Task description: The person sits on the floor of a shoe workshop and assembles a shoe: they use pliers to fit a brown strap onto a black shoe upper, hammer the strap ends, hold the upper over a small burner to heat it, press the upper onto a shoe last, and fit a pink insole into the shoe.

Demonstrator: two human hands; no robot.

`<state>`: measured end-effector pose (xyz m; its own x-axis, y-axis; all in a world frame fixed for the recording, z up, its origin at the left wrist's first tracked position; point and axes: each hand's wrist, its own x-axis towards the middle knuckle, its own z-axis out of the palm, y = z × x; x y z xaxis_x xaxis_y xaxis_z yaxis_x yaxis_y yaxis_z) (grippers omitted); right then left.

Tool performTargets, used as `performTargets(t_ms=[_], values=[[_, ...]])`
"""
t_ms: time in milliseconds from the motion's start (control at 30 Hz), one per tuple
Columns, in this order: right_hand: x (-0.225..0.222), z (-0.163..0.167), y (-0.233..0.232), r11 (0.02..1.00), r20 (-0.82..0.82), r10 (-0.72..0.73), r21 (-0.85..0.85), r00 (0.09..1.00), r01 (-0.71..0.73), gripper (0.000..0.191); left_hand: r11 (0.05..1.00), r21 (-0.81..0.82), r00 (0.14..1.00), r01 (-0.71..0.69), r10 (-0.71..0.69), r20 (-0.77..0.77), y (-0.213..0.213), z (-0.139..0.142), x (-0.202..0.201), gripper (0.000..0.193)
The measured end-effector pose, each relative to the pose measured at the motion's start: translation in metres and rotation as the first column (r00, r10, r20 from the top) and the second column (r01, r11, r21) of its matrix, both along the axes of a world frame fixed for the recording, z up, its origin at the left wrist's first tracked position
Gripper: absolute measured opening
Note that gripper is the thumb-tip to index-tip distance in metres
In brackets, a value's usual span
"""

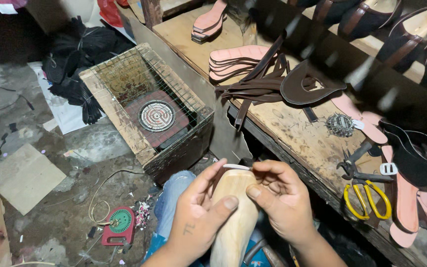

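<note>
A pale wooden shoe last (233, 217) stands upright on my lap at the bottom centre. My left hand (198, 212) wraps its left side, thumb pressed across the front. My right hand (280, 198) grips the right side near the top. Between the fingertips of both hands, at the top of the last, sits a small white strip (236, 167), pinched at each end.
A workbench (292, 128) at right carries pink insoles (235, 57), dark brown leather straps (258, 86), a brown upper piece (307, 84), black pliers (354, 165) and yellow-handled scissors (366, 198). A wire-caged electric heater (156, 116) stands on the floor, with a red dial unit (119, 225) nearby.
</note>
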<state>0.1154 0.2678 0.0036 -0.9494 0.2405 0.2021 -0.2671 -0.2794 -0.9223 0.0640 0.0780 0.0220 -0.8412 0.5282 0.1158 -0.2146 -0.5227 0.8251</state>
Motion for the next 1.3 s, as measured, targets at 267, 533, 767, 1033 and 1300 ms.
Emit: performTargets(t_ms=[267,533,767,1033,1300], values=[[0.017,-0.007,-0.017,0.976,-0.116,-0.135,0.155,0.984,0.152,0.028,0.886,-0.355,0.902,-0.298,0.139,-0.409,-0.010,0.015,0.012,0.065],[0.020,0.009,-0.019,0.988,-0.180,-0.035,0.141,0.983,0.061,0.029,0.916,-0.331,0.939,-0.228,0.117,-0.323,-0.019,0.017,0.017,0.057],[0.020,0.020,-0.022,0.983,-0.206,0.039,0.183,0.978,-0.001,0.027,0.897,-0.338,0.888,-0.286,0.115,-0.446,-0.027,0.017,0.018,0.047],[0.012,0.027,-0.025,0.985,-0.087,0.171,0.041,0.981,-0.168,0.069,0.997,-0.021,0.996,-0.070,0.071,0.057,-0.024,0.009,0.013,0.044],[0.008,0.045,-0.026,0.963,0.060,0.130,0.230,0.990,-0.141,0.063,0.999,0.020,0.996,-0.032,0.030,0.087,-0.019,0.007,0.009,0.044]])
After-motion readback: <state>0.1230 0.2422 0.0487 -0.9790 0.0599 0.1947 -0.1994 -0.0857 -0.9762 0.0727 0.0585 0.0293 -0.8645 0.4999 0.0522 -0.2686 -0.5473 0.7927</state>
